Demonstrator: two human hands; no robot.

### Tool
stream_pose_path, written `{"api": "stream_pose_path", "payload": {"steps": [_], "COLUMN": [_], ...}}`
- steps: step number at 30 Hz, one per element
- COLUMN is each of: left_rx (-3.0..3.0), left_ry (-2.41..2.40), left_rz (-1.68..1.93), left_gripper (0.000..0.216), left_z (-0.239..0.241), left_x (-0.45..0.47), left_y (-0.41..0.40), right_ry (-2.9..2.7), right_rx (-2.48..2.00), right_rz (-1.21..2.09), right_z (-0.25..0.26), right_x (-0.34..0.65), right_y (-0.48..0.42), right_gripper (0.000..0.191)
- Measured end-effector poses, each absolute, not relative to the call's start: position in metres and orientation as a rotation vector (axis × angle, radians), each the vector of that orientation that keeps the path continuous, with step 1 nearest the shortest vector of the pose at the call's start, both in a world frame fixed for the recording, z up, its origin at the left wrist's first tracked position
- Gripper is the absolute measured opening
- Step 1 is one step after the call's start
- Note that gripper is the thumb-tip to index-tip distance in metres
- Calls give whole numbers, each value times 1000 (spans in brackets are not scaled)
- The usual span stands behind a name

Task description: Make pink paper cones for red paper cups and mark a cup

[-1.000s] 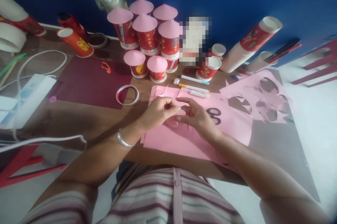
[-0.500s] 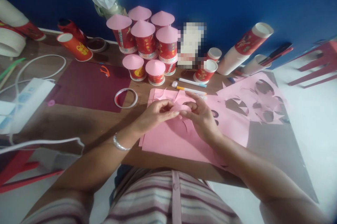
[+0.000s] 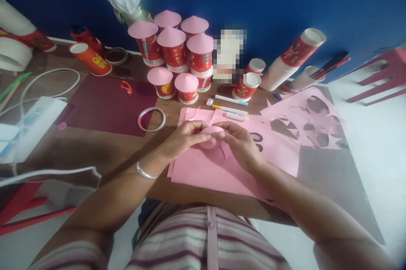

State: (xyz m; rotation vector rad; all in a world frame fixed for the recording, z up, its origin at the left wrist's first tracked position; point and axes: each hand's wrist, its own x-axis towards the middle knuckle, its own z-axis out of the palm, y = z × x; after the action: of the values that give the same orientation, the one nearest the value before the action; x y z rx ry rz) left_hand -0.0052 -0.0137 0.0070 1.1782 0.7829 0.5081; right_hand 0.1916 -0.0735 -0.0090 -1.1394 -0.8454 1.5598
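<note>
Between my two hands is a small curved piece of pink paper [image 3: 212, 129]. My left hand [image 3: 192, 135] pinches its left side, thumb in front and fingers behind. On the right side, my right hand [image 3: 236, 137] grips it the same way. Both hands are above a stack of pink paper sheets [image 3: 196, 168], on which dark curved lines show. Just beyond the hands lie scissors, whose black handles [image 3: 256, 141] show at the right, and a white glue stick or capped tube [image 3: 237, 116].
Red paper cups with pink cone tops [image 3: 171, 50] stand at the back. Markers [image 3: 230, 109] lie before them. A tape roll [image 3: 151, 119] and dark red sheet [image 3: 111, 109] are left, near a power strip [image 3: 33, 126]. Cut pink scraps [image 3: 304, 118] and stacked cups [image 3: 292, 58] are right.
My right index finger, raised before, has come down onto the pink paper. The paper now shows a wider rounded edge between my hands.
</note>
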Motion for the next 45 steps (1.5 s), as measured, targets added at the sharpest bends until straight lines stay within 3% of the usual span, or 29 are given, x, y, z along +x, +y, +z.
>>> {"api": "stream_pose_path", "payload": {"steps": [15,21,34,45], "left_rx": [1148,1132,1304,1418], "left_ry": [779,757,847,893], "left_rz": [522,518,461,405], "left_gripper": [34,33,28,44], "left_z": [0,0,4,2], "left_x": [-6,-8,-5,-9], "left_y": [-12,-10,-14,-12], "right_ry": [-863,-859,-1072,-1136], "right_rx": [-1190,-1175,-1242,-1283], "right_rz": [1470,1565,1381,1421], "right_z": [-8,-10,-6,-5], "right_x": [194,194,191,191], "right_y": [-72,-71,-75,-77], "right_gripper": [27,28,32,34]}}
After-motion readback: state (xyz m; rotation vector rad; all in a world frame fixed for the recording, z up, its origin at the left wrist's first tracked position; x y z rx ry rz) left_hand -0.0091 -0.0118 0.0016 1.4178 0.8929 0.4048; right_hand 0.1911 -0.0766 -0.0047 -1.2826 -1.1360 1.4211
